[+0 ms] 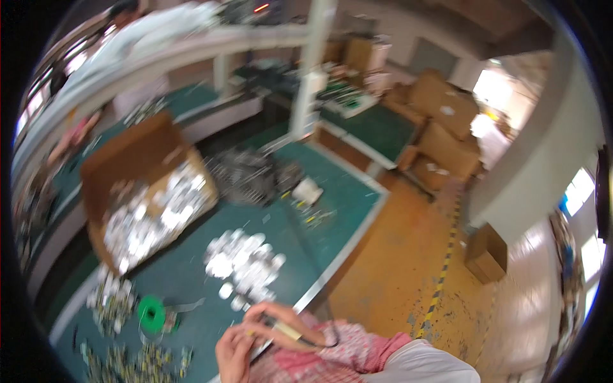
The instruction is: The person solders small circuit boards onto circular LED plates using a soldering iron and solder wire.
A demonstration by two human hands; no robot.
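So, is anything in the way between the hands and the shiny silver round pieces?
Nothing visible: the shiny silver round pieces lie just beyond the hands. The bright green round spool sits off to the left.

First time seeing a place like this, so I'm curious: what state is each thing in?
Right hand, closed around a pen-shaped tool
Left hand, fingers bent, any hold unclear
Large cardboard box, open, shiny pieces inside
Pale discs, heaped loosely on the green table
Green spool, lying flat
Small parts, loosely piled
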